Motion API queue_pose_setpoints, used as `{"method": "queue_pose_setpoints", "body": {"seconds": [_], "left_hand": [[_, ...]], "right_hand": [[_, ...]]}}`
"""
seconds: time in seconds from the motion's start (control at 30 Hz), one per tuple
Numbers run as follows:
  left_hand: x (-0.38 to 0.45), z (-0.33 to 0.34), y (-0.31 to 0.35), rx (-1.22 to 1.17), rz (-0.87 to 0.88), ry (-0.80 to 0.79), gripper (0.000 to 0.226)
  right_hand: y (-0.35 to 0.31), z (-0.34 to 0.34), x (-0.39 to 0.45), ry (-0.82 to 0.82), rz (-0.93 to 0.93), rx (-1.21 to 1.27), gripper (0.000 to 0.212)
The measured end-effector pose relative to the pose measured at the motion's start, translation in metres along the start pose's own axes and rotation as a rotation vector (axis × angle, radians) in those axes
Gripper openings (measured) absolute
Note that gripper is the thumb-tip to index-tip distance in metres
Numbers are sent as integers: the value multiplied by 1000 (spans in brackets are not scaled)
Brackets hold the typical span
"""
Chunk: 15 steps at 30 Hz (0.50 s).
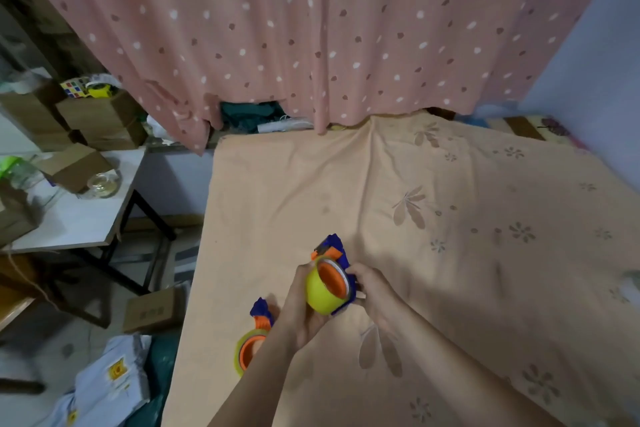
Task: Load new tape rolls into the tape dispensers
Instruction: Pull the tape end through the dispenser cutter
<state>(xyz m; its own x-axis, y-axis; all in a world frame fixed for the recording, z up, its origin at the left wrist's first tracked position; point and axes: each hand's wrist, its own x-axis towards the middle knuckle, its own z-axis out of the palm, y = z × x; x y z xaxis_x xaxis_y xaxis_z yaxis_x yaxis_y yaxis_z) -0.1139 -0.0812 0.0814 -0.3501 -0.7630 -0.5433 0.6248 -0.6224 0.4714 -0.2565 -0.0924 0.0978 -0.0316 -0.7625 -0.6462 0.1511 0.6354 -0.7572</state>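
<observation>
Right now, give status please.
Left hand grips yellow tape roll; right hand holds blue dispenser. Second dispenser on bedsheet. Nothing blocking.

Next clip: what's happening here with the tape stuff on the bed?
A person holds a blue dispenser over the bed sheet. The left hand grips a yellow tape roll that sits around the dispenser's orange hub, and the right hand grips the dispenser body. A second dispenser, with a roll already on it, lies on the sheet beside the left forearm.
</observation>
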Motion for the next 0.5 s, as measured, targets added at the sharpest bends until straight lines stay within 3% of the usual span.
{"method": "queue_pose_setpoints", "body": {"seconds": [0.07, 0.23, 0.37, 0.5], "left_hand": [[5, -4, -12, 115, -34, 22, 44], [25, -1, -41, 415, -141, 151, 51], [42, 2, -62, 559, -227, 235, 52], [55, -1, -72, 664, -257, 261, 40]], "right_hand": [[18, -7, 7, 14, 38, 0, 13], [56, -23, 30, 142, 164, -116, 36], [78, -40, 42, 140, 235, 84, 18], [93, -40, 63, 135, 268, 203, 31]]}}
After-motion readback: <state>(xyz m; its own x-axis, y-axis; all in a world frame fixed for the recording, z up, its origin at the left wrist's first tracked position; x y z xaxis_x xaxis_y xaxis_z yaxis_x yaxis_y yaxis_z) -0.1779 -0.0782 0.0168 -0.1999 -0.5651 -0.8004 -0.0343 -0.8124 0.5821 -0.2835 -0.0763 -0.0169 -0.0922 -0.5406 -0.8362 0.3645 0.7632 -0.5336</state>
